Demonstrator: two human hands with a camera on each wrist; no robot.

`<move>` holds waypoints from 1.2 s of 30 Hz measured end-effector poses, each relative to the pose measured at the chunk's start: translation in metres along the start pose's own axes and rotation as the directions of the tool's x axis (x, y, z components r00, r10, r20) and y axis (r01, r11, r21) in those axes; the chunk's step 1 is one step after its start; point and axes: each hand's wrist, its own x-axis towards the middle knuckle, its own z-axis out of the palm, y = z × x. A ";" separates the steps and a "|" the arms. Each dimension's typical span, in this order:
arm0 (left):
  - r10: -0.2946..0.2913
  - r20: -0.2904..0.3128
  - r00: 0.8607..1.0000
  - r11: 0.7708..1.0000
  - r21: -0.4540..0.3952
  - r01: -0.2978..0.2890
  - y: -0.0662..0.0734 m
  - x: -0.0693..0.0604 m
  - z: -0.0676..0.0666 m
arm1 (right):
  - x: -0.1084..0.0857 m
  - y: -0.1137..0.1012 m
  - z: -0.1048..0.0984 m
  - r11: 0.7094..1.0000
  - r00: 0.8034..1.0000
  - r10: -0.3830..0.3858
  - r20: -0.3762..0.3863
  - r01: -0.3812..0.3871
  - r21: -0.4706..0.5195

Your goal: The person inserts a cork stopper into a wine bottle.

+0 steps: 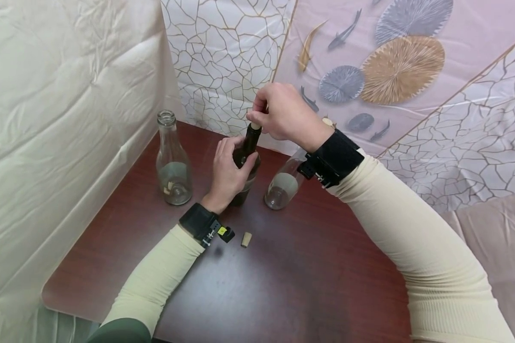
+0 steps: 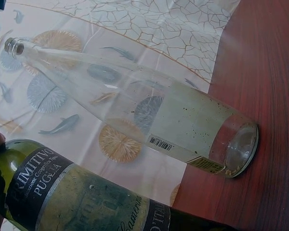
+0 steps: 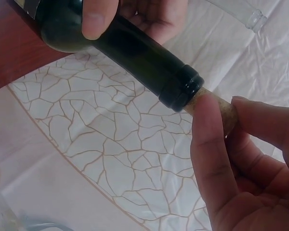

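My left hand (image 1: 231, 166) grips a dark green wine bottle (image 1: 252, 138) around its shoulder and holds it upright on the table. In the left wrist view its label reads "Primitivo Puglia". Between the thumb and fingers of my right hand (image 1: 285, 116) is a cork (image 3: 224, 109), pinched at the bottle's mouth. The cork's lower end sits in the mouth, while much of it stands out above the rim (image 3: 185, 89). A second, tapered cork (image 1: 246, 239) lies loose on the table in front of the bottle.
A clear glass bottle (image 1: 174, 157) with an open mouth stands to the left on the dark red table (image 1: 283, 286). Another clear bottle (image 2: 149, 103) stands to the right, partly behind my right wrist in the head view. Patterned cloth (image 1: 223, 57) hangs behind the table.
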 end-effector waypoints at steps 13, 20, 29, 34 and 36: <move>-0.021 0.003 1.000 1.000 0.014 0.021 0.005 0.001 0.006 | -0.018 0.010 0.011 0.998 0.986 -0.009 -0.168 0.020 0.066; -0.022 0.003 1.000 1.000 0.020 0.022 0.008 -0.001 0.010 | -0.035 0.021 0.017 0.991 0.935 -0.009 -0.354 0.056 0.122; -0.014 0.010 1.000 1.000 0.020 0.014 0.010 -0.002 0.014 | -0.048 0.027 0.023 0.982 0.893 -0.042 -0.449 0.121 0.148; -0.009 0.009 1.000 1.000 0.010 0.009 0.009 -0.002 0.017 | -0.055 0.029 0.026 0.977 0.880 -0.026 -0.475 0.123 0.175; -0.007 0.008 1.000 1.000 0.007 0.007 0.009 -0.001 0.018 | -0.058 0.030 0.026 0.974 0.879 -0.017 -0.476 0.122 0.190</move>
